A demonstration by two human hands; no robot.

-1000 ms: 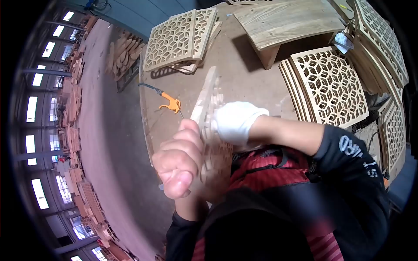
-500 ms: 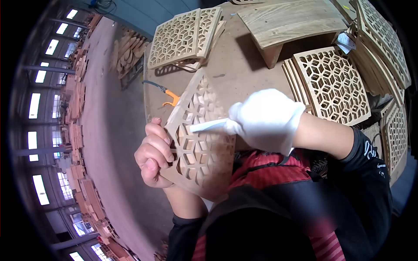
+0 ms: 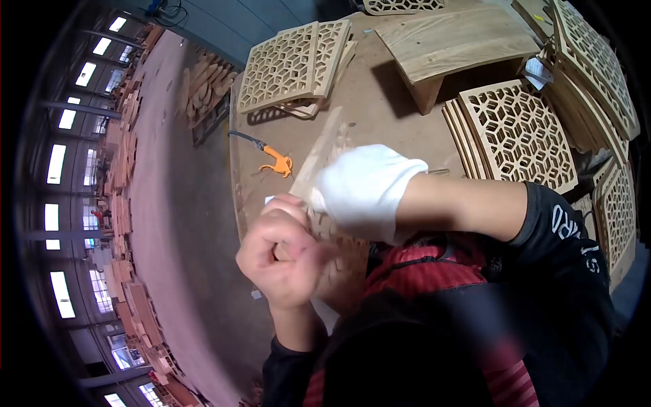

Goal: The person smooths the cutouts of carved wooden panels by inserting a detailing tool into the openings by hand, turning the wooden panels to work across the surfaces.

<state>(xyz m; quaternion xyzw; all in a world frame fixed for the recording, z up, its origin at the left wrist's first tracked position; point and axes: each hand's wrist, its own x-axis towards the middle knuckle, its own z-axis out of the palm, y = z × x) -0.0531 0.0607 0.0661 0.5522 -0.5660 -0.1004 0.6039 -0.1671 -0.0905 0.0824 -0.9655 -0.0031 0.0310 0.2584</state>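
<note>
My bare left hand (image 3: pixel 285 251) is closed on the edge of a wooden lattice panel (image 3: pixel 316 152), which is tilted so that its pale rim faces up. Much of the panel's cut-out pattern is hidden behind my hands. My right hand (image 3: pixel 369 193), in a white glove, is closed against the panel's far face side, close to the left fingers. The pale flat strip seen in this glove a moment ago is covered now. An orange air blow gun (image 3: pixel 278 161) lies on the table just beyond the panel.
Stacked lattice panels (image 3: pixel 281 68) lie at the table's back left, with another stack (image 3: pixel 519 132) at the right. A curved wooden stand (image 3: pixel 454 44) is at the back. More panels (image 3: pixel 597 68) lean on the right edge. Wooden pieces (image 3: pixel 207 81) are piled beyond the table.
The panel has been turned from showing its lattice face to nearly edge-on. My left hand has rolled over and moved right; my gloved right hand has moved left towards it.
</note>
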